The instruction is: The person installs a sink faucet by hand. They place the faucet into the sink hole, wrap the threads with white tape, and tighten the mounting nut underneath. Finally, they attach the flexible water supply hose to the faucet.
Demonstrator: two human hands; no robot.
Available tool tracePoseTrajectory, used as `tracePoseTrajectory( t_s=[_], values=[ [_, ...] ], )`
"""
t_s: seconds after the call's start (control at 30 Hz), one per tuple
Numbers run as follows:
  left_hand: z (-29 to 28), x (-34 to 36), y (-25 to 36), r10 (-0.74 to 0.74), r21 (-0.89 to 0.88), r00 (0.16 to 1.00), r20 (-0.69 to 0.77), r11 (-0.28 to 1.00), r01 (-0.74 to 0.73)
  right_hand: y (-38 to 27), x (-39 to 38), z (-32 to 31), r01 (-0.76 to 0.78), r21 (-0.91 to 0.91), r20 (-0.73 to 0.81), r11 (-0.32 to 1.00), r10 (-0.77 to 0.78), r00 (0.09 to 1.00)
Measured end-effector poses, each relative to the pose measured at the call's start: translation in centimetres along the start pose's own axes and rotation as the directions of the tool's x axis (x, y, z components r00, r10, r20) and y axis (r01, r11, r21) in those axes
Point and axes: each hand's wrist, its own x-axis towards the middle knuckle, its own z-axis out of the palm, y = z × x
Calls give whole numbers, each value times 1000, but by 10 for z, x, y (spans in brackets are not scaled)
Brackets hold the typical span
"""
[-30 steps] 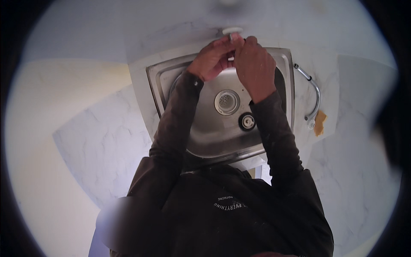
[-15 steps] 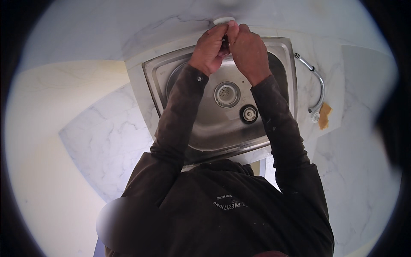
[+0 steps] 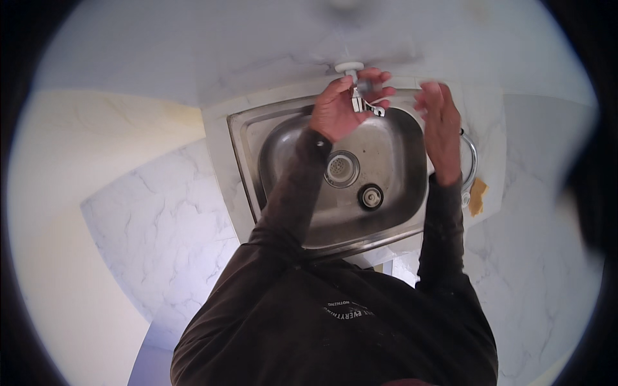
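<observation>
Against the wall at the back of the sink, a chrome tap body (image 3: 358,101) hangs below a round white flange (image 3: 349,66). My left hand (image 3: 333,110) cups the tap loosely, thumb on its left side and the curled fingers apart on its right. A small grey part beside the tap is blurred. Off to the right, my right hand (image 3: 441,132) is raised over the sink's right edge with its fingers stretched out and smeared by motion; nothing shows in it. Behind it on the counter lies a curved chrome spout (image 3: 474,156), partly hidden by this hand.
Below my arms is a steel sink (image 3: 393,225) with a drain strainer (image 3: 341,167) and a round black-rimmed plug (image 3: 371,197) on its floor. A yellow-brown scrap (image 3: 477,198) lies on the marbled counter (image 3: 490,128) near the spout. The wall rises right behind the tap.
My right hand has left the tap and swung right, opening. My left hand remains at the tap, its fingers looser. The whole view has shifted, so the sink sits lower.
</observation>
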Motion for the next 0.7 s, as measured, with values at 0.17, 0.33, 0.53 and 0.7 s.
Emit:
tracePoseTrajectory(
  t_s=[0.17,0.33,0.53,0.7],
  values=[
    [-6,30,-15,-8,-323,970,243,942,89,72,-43,-15,-258,17,242,966,247,938],
    [-11,30,-15,-26,-264,960,280,959,102,113,-93,15,-490,151,416,858,395,819],
    [-4,24,-6,-53,-179,987,151,981,80,98,-90,16,-414,137,329,900,353,876],
    [-2,23,-4,-75,-121,994,84,989,85,52,-65,2,-236,7,155,972,232,960]
  ],
)
